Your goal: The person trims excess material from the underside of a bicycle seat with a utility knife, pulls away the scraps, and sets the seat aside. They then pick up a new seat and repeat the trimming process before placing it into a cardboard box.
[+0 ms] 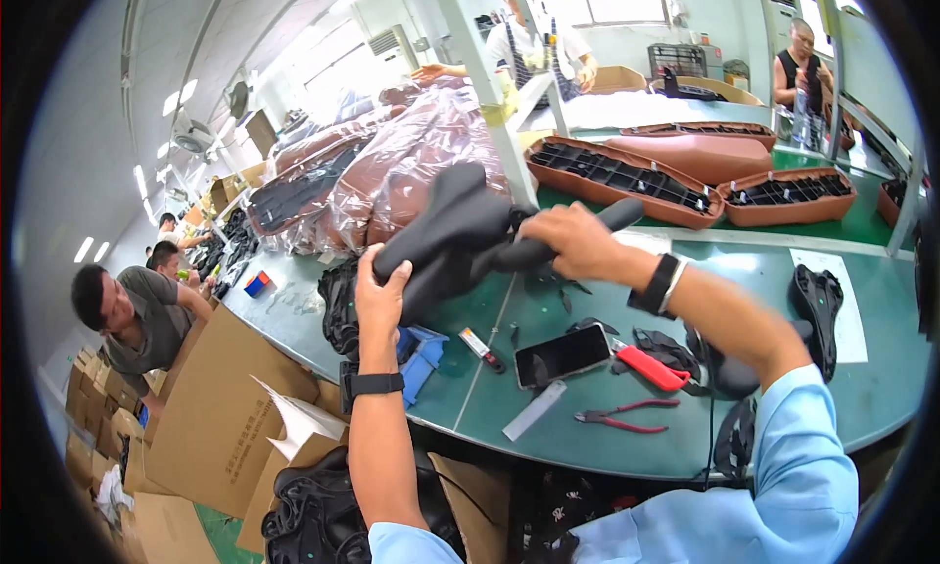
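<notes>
My left hand (380, 288) grips a black bicycle saddle (446, 221) by its edge, raised above the green table (470, 412). My right hand (578, 239) is closed round a long dark piece (619, 214) that looks like the nose of another saddle; its other end overlaps the first one, and I cannot tell whether they are joined. Below them lie a phone (563, 355), a red-handled tool (651, 368), red-handled cutting pliers (627, 416), a grey flat strip (535, 410) and a small orange-and-white cutter (481, 350).
A blue bin (423, 363) stands by the near edge. An upturned saddle (816, 314) lies right on a white sheet (850, 314). Plastic-wrapped brown covers (392, 163) pile up behind, beside a metal post (485, 74). A carton (230, 407) and a co-worker (147, 319) are left.
</notes>
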